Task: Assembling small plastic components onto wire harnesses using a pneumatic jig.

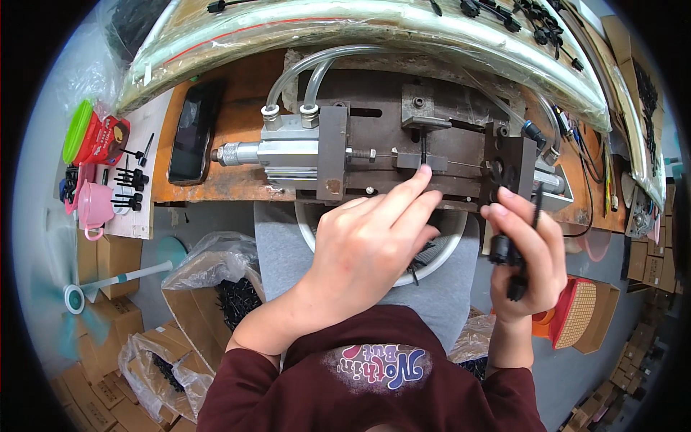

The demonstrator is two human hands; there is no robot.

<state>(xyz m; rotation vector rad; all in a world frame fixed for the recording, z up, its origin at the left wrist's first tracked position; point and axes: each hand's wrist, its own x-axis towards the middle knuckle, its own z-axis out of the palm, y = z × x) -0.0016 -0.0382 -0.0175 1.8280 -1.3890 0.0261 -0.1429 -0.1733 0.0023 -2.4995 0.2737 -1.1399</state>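
Observation:
My left hand (371, 234) reaches over the front of a metal fixture with its fingers stretched out. The index fingertip touches the lower end of a thin black rod (423, 147) that stands at a small dark block (435, 161) in the fixture's middle. My right hand (529, 259) is closed around several black plastic rods with knobbed ends (515, 261), right of the fixture's dark end plate (504, 162). A silver air cylinder (289, 157) with clear hoses (317, 61) is mounted at the fixture's left.
A black phone (196, 133) lies left on the wooden bench. A padded shelf (374, 29) with black parts spans the back. Below the fixture, a white-rimmed basket (450, 252) rests at my lap. A pink cup (95, 207), cartons and a fan (74, 299) are to the left.

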